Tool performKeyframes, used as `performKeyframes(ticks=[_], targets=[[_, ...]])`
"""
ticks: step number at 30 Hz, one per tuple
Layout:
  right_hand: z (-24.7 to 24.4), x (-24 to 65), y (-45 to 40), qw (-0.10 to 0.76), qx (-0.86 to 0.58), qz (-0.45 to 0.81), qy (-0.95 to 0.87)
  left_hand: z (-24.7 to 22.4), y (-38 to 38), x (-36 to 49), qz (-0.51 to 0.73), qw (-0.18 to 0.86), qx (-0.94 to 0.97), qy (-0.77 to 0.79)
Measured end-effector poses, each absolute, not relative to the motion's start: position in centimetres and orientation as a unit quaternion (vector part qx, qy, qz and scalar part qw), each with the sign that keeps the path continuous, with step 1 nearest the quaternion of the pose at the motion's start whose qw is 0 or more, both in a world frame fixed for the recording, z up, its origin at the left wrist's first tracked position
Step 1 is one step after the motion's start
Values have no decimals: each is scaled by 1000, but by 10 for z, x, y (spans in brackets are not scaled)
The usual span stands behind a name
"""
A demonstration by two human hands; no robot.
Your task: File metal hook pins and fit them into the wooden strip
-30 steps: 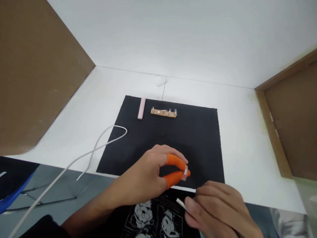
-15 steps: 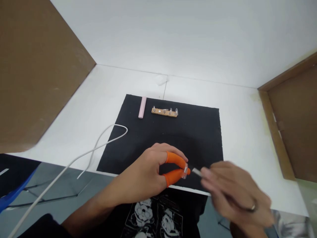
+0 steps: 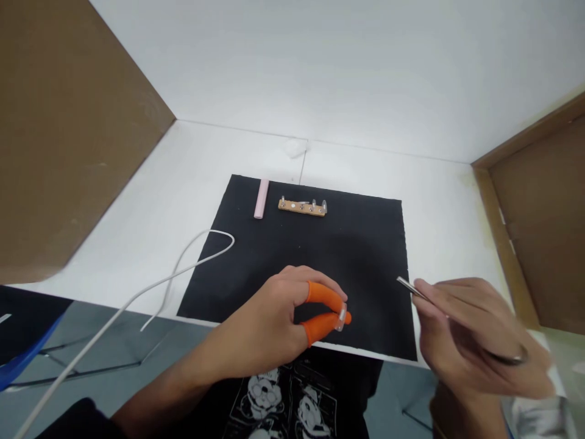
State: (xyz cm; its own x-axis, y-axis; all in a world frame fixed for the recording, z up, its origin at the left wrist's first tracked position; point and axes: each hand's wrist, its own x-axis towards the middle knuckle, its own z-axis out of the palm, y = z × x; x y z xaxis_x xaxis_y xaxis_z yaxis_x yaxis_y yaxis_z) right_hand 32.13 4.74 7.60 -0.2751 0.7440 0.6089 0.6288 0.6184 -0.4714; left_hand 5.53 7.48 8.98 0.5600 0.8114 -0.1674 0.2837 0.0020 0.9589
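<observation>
My left hand (image 3: 278, 323) has orange finger cots on the thumb and a finger, and these are closed on a small clear plastic piece (image 3: 342, 317), curved like a nail tip. My right hand (image 3: 475, 335) is off to the right, over the black mat's right edge. It grips a slim metal tool (image 3: 414, 289) whose flat tip points left; the rest of the tool is mostly hidden in the hand. The two hands are well apart, and the tool does not touch the clear piece.
On the black mat (image 3: 361, 244) lie a pink bar (image 3: 261, 199) and a tan strip (image 3: 301, 208) bearing several small clear pieces. A white cable (image 3: 169, 277) loops over the mat's left edge. Brown panels (image 3: 82, 134) flank the white table (image 3: 439, 213).
My right hand has moved right, carrying the metal tool away from the clear piece. My left hand stays in place with the clear piece.
</observation>
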Motion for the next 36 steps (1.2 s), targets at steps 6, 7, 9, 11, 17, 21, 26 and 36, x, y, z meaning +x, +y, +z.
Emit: performKeyframes(ticks=[6,7,9,11,17,21,26,36], targets=[[87,283,33,353,-362,85,-859,89,74,58,251,578,660,410],[85,285,37,364,-362,76,-855,89,74,58,249,577,661,409],[81,295,48,422,-384,36,-820,90,74,58,241,577,664,410],[77,305,54,462,-398,11,-792,90,75,58,231,579,664,413],[77,291,35,390,-365,70,-843,87,76,58,250,573,664,410],[71,300,44,404,-372,30,-835,87,77,59,242,570,669,410],[76,299,40,408,-408,47,-815,87,77,58,238,572,669,411],[72,310,50,442,-376,11,-815,88,77,57,224,576,670,411]])
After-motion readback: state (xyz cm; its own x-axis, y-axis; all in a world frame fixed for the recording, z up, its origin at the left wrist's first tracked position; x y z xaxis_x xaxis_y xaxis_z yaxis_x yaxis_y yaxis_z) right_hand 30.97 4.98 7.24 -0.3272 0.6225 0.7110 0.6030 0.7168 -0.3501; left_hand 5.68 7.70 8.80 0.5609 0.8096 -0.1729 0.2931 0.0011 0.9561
